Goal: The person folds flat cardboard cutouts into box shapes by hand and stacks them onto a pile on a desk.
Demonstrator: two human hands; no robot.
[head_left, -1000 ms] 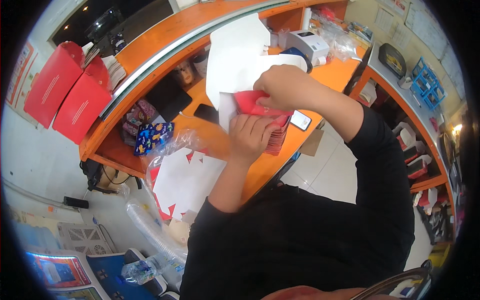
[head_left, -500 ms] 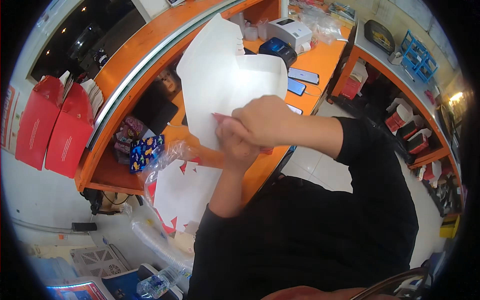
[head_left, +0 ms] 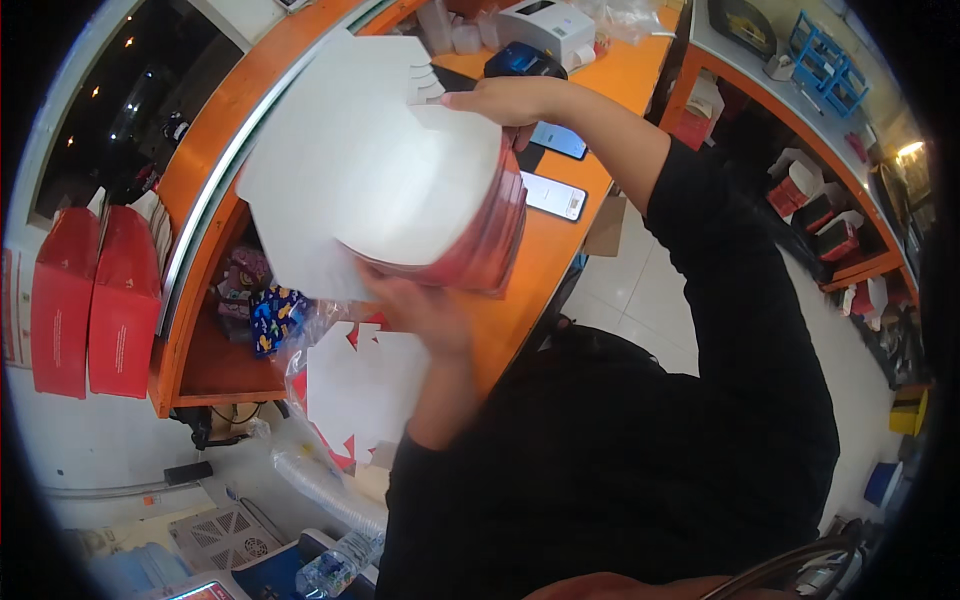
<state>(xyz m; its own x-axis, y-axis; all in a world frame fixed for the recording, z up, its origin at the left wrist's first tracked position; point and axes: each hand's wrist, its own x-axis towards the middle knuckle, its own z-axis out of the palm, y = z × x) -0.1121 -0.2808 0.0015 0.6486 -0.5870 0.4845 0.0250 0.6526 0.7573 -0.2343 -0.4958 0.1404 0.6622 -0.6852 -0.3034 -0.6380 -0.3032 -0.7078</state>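
A folding cardboard box point(head_left: 400, 190), white inside and red outside, stands tilted over the orange counter with its large white lid flap spread to the left. Several red layers show along its near right side, like boxes nested in a stack. My right hand point(head_left: 515, 100) grips the far right corner, thumb near the notched tabs and fingers curled down outside the wall. At the near left corner my left hand point(head_left: 420, 310) is against the red edge, smeared by motion, its fingers partly hidden. Flat white-and-red card sheets point(head_left: 360, 385) lie close to my left forearm.
Phones point(head_left: 553, 195) lie on the orange counter point(head_left: 610, 180) to the right of the box. Behind stand a white printer point(head_left: 548, 30) and a dark blue device point(head_left: 525, 60). Red boxes point(head_left: 125, 300) are stacked at the left. A patterned pouch point(head_left: 278, 320) sits on the shelf.
The box has swung left and tipped, so its red outside now shows. My right hand has moved from the near corner to the far right corner. My left hand has shifted slightly left.
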